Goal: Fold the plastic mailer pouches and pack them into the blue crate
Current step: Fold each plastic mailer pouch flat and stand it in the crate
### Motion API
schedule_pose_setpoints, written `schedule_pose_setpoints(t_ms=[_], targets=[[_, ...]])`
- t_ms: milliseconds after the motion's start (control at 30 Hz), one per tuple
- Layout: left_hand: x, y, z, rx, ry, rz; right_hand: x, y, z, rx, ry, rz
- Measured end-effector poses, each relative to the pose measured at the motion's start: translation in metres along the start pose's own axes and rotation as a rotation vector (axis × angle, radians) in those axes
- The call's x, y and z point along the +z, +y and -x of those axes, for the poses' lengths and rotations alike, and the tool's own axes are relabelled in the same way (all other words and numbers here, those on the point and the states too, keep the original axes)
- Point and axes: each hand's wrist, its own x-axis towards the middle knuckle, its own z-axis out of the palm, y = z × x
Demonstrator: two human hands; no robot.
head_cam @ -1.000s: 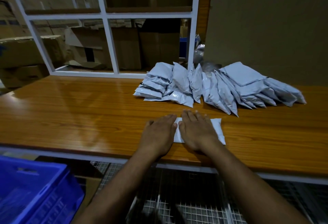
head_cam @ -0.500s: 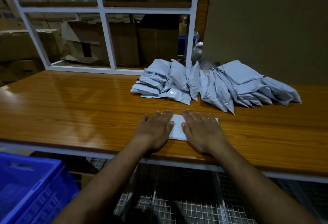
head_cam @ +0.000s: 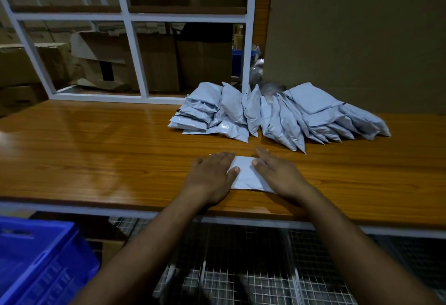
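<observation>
- Step in hand, as I judge it: folding. Your left hand [head_cam: 212, 179] and right hand [head_cam: 280, 175] lie flat, fingers straight, pressing the small pale grey plastic mailer pouch [head_cam: 243, 174] on the brown wooden bench top [head_cam: 96, 150]
- Pouch sits near the bench's front edge, between your palms, partly hidden under them
- Next move calls for pinching the creased pouch shut so it does not spring open, then carrying it down and left of the bench to the blue plastic crate [head_cam: 41, 256]
- Behind the pouch, toward the bench's back: a heap of grey mailer pouches [head_cam: 277, 114], unpacked
- Nothing on the bench lies between pouch and crate; the crate stands below the bench's front lip
</observation>
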Motion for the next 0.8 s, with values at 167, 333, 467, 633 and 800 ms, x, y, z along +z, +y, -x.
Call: schedule_pose_setpoints(t_ms=[167, 333, 467, 633, 800], targets=[[-0.001, -0.001, 0.000, 0.007, -0.004, 0.017, 0.007, 0.006, 0.002, -0.071, -0.068, 0.271], [-0.007, 0.002, 0.004, -0.004, 0.078, 0.039, 0.012, 0.001, -0.002, -0.002, -0.091, 0.617], [-0.008, 0.014, 0.000, 0.038, 0.241, -0.013, 0.015, 0.004, -0.002, 0.000, -0.091, 0.568], [-0.001, 0.013, 0.001, 0.051, 0.113, 0.138, 0.004, 0.012, 0.005, -0.024, -0.118, 0.286], [-0.001, 0.012, -0.002, 0.062, 0.042, 0.049, -0.017, 0.021, 0.006, -0.015, 0.080, -0.060]])
